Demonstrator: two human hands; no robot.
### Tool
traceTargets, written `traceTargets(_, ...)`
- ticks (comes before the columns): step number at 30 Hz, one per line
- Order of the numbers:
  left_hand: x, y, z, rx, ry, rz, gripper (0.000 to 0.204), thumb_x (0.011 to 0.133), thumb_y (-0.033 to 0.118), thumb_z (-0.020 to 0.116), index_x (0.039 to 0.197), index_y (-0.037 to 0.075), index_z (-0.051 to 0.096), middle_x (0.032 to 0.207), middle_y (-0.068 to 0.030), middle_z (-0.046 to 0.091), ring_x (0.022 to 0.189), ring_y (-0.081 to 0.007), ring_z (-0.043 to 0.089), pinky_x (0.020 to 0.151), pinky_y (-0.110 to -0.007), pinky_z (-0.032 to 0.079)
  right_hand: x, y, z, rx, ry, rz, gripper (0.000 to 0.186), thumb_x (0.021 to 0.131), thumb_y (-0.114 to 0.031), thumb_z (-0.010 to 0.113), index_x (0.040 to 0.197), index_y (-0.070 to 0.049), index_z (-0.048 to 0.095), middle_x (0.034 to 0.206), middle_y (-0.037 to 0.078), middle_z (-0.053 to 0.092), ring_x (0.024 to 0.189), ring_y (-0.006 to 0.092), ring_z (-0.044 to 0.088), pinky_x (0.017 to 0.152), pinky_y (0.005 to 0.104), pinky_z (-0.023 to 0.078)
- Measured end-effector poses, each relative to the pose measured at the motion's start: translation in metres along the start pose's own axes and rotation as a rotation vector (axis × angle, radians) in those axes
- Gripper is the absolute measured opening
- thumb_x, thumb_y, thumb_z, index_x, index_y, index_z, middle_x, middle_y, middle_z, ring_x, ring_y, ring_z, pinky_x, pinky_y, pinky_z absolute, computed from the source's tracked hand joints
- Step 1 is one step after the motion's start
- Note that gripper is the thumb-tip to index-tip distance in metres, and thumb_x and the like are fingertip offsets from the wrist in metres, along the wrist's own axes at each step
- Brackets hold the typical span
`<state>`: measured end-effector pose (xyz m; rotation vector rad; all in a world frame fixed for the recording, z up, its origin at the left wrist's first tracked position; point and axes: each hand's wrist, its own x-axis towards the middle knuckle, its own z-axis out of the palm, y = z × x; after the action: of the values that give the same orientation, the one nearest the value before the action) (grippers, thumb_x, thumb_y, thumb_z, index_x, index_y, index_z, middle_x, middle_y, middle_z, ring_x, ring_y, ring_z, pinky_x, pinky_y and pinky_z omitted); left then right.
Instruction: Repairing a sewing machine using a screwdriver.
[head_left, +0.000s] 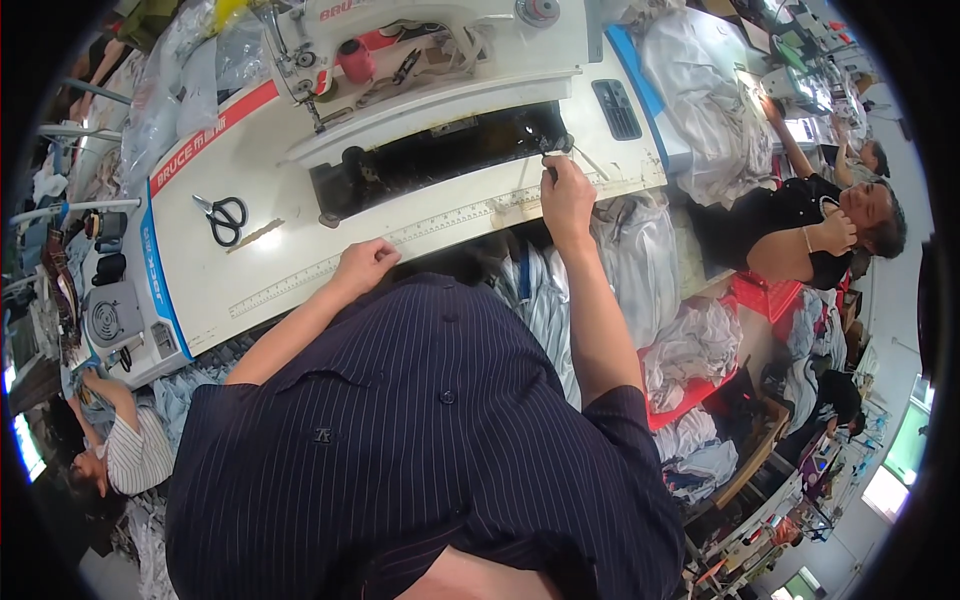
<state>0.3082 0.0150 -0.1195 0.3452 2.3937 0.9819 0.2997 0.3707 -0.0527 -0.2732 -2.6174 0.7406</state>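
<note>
My right hand (567,195) is closed on a small dark piece (550,163) at the right end of a dark open recess (420,150) in the sewing table (190,270); what it is, I cannot make out. My left hand (368,262) rests on the table's front edge beside a printed ruler scale (300,278), fingers curled; whether anything is in them is hidden. Above the recess stands a white sewing machine (440,30) with a red thread cone (355,60). Black-handled scissors (225,220) and a thin tan strip (260,235) lie at the left of the tabletop.
Pale fabric piles (700,100) and red baskets (760,290) fill the right side. A co-worker (800,240) sits at the right, another (130,450) at the lower left. Bagged items (160,90) lie at the back left; more garments (630,250) hang below the table's edge.
</note>
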Motion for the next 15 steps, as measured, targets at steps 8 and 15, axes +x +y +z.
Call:
traceTargets(8,-0.003,0.004,-0.003,-0.015,0.009,-0.014,0.022,0.085,0.025,0.068,0.09,0.003,0.071,0.081,-0.0125,0.071,0.074,-0.0256,0.068,0.069,-0.035,0.053,-0.011,-0.013,-0.005,0.092,-0.105,-0.07,0.014,0.08,-0.003,0.064,0.094,-0.004,0.064,0.091,0.014,0.068,0.083,0.0352,0.065,0.073,0.0421,0.051)
traceTargets(15,0.0,0.004,-0.002,0.002,0.008,-0.003,0.022,0.085,0.025,0.068,0.09,0.003,0.071,0.081,-0.0127,0.071,0.075,-0.0265,0.068,0.07,-0.035,0.053,-0.009,-0.01,-0.009,0.084,-0.118,-0.084,0.012,0.08,-0.002,0.062,0.092,-0.004,0.063,0.087,0.015,0.067,0.081,0.0357,0.064,0.071,0.0445,0.051)
